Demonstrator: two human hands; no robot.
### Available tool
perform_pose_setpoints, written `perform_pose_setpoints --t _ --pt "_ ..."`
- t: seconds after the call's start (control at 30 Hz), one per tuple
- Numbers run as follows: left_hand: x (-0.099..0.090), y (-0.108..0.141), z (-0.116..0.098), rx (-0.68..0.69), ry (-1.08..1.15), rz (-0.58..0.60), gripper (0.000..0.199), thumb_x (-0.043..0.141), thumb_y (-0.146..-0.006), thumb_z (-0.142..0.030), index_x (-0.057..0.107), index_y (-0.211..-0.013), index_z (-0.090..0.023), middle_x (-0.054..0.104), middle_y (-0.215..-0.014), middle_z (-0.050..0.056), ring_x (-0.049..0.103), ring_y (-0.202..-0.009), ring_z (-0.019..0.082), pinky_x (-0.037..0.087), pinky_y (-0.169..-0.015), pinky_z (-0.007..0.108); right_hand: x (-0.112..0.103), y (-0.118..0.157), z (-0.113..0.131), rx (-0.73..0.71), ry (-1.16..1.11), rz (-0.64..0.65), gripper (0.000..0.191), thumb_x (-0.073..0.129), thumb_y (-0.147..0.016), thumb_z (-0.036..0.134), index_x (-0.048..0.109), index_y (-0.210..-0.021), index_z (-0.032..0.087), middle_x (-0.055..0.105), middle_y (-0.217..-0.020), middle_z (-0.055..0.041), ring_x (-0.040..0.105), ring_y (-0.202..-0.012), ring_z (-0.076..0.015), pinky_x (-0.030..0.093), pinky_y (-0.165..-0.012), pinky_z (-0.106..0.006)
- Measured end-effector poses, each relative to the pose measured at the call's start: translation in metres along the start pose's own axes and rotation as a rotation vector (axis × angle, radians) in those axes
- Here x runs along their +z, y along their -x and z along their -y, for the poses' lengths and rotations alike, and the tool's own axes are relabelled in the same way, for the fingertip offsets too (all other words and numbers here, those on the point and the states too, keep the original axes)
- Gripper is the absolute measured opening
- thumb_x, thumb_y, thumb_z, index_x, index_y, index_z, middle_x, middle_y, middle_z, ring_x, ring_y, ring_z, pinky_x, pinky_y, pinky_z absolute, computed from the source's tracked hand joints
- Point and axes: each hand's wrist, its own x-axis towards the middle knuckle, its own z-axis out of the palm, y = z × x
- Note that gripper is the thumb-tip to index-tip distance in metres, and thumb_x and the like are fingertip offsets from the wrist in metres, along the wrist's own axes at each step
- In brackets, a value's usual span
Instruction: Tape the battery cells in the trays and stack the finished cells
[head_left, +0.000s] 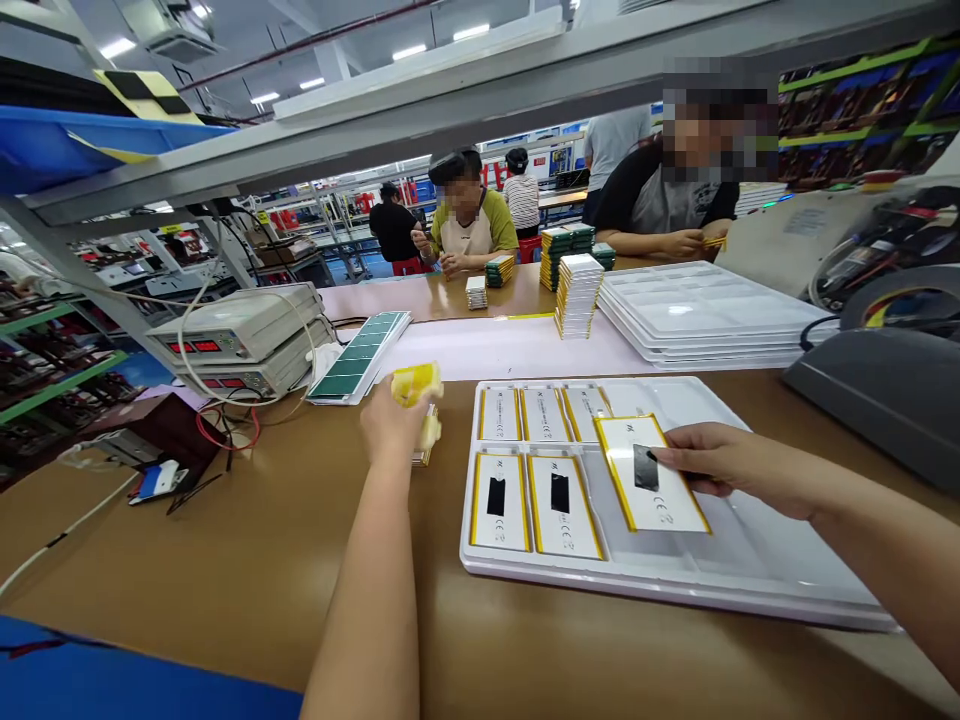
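Over the tray (675,575), my right hand (724,460) grips a pouch cell (664,495), long axis pointing at me; my left hand (394,425), farther off, clenches a yellow wad (415,384).

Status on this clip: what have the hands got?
Left hand: yellow wad, raised. Right hand: on white pouch battery cell, lying askew in white plastic tray. Five more cells in tray.

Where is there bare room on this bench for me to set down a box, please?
Bare bench top lies left of your left hand and along the near edge of the white tray. Crowded: the tray, and beyond it the red-display instruments and cell stacks.
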Motion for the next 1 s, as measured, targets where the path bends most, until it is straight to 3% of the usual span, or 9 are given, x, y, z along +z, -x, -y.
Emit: perform_pose_setpoints --t 0.13,0.2,0.33,0.43,0.57,0.67,0.77,0.87,1.0 --pt "0.013 0.014 0.0 -0.334 0.593 0.428 0.031 0.062 -0.063 -0.029 0.057 -0.091 -0.016 0.06 -0.072 0.005 0.059 -0.07 0.021 0.045 -0.064 0.034 0.0 -0.018 0.031 -0.048 -0.102 0.073 0.046 0.058 -0.057 0.062 0.045 -0.058 0.018 0.038 -0.049 0.0035 0.029 -0.043 -0.006 0.022 -0.041 -0.022" --pt "0.024 0.024 0.004 -0.452 0.746 0.615 0.034 0.053 -0.07 -0.036 0.058 -0.093 -0.012 0.062 -0.076 0.009 0.06 -0.069 0.022 0.046 -0.064 0.037 0.007 -0.032 0.055 -0.096 -0.122 0.047 0.04 0.058 -0.061 0.056 0.046 -0.061 0.017 0.039 -0.049 0.0038 0.03 -0.043 -0.0057 0.021 -0.041 -0.021" --pt "0.038 0.041 0.009 -0.625 0.973 0.839 0.047 0.048 -0.073 -0.049 0.056 -0.102 -0.013 0.064 -0.084 0.012 0.06 -0.083 0.027 0.047 -0.07 0.04 0.034 -0.064 0.102 -0.159 -0.1 -0.033 0.027 0.052 -0.074 0.039 0.045 -0.061 0.016 0.037 -0.046 0.0047 0.03 -0.041 -0.005 0.021 -0.041 -0.02" --pt "0.041 0.045 0.011 -0.638 1.011 0.858 0.054 0.043 -0.075 -0.054 0.053 -0.111 -0.016 0.063 -0.096 0.012 0.058 -0.091 0.027 0.047 -0.073 0.04 0.059 -0.08 0.127 -0.177 0.049 -0.066 0.025 0.049 -0.078 0.035 0.047 -0.062 0.016 0.041 -0.046 0.0038 0.034 -0.041 -0.0057 0.025 -0.042 -0.02" --pt "0.04 0.042 0.015 -0.601 1.097 0.798 0.05 0.044 -0.075 -0.052 0.052 -0.113 -0.02 0.063 -0.099 0.009 0.057 -0.093 0.025 0.046 -0.077 0.04 0.072 -0.085 0.14 -0.231 0.443 -0.14 0.037 0.051 -0.072 0.052 0.054 -0.068 0.016 0.057 -0.062 -0.0032 0.049 -0.055 -0.0119 0.032 -0.049 -0.022" --pt "0.039 0.037 0.019 -0.58 1.154 0.807 0.053 0.044 -0.074 -0.054 0.052 -0.112 -0.018 0.062 -0.099 0.012 0.056 -0.094 0.027 0.046 -0.077 0.042 0.05 -0.083 0.126 -0.188 0.757 -0.268 0.043 0.04 -0.076 0.056 0.058 -0.076 0.017 0.062 -0.082 -0.009 0.055 -0.074 -0.0197 0.037 -0.058 -0.027" --pt "0.04 0.034 0.023 -0.577 1.159 0.767 0.055 0.046 -0.072 -0.055 0.054 -0.109 -0.016 0.062 -0.096 0.013 0.057 -0.091 0.027 0.046 -0.075 0.042 0.013 -0.084 0.093 -0.007 0.948 -0.362 0.031 0.044 -0.079 0.043 0.059 -0.082 0.017 0.061 -0.094 -0.0114 0.054 -0.086 -0.0236 0.038 -0.065 -0.03" --pt "0.042 0.033 0.024 -0.582 1.144 0.729 0.055 0.046 -0.071 -0.057 0.055 -0.106 -0.016 0.062 -0.09 0.012 0.059 -0.087 0.026 0.048 -0.072 0.042 -0.015 -0.088 0.058 0.133 1.005 -0.384 0.022 0.049 -0.077 0.034 0.058 -0.082 0.015 0.059 -0.095 -0.0128 0.054 -0.088 -0.0257 0.038 -0.066 -0.033" --pt "0.043 0.034 0.026 -0.605 1.107 0.729 0.056 0.044 -0.071 -0.059 0.055 -0.105 -0.016 0.063 -0.086 0.011 0.06 -0.084 0.027 0.049 -0.066 0.041 -0.02 -0.091 0.03 0.136 0.978 -0.367 0.018 0.047 -0.077 0.032 0.056 -0.077 0.017 0.06 -0.089 -0.0095 0.054 -0.083 -0.0229 0.037 -0.063 -0.031"
